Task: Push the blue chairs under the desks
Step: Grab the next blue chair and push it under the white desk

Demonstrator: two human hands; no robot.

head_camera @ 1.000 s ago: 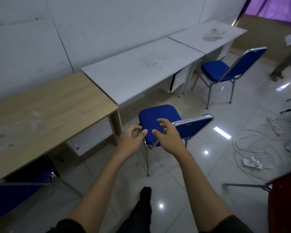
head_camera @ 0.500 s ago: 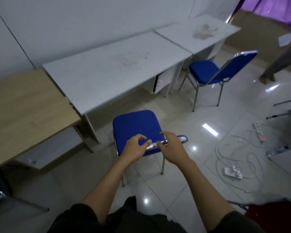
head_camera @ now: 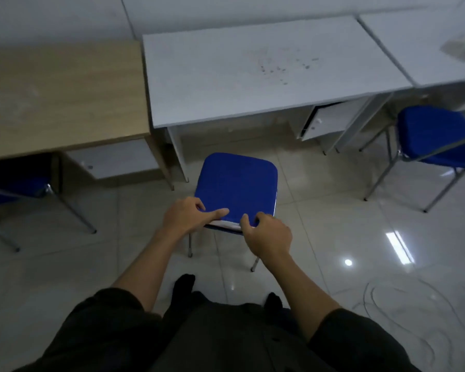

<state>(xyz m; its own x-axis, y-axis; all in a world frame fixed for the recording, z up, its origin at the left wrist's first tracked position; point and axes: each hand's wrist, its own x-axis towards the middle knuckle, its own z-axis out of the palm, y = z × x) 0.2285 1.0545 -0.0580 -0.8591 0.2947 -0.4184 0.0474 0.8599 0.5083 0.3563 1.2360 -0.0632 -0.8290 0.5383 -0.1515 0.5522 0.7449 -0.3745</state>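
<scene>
The white worktop is standing against the wall, its knee space lying open. The blue chair is standing on the tiled floor just before it, seat facing the opening — not yet under. The left hand and right hand are curling over the backrest's top rail. The chair is looking light and rigid, likely sliding readily on glossy tile — the rail is offering the soundest hold.
</scene>
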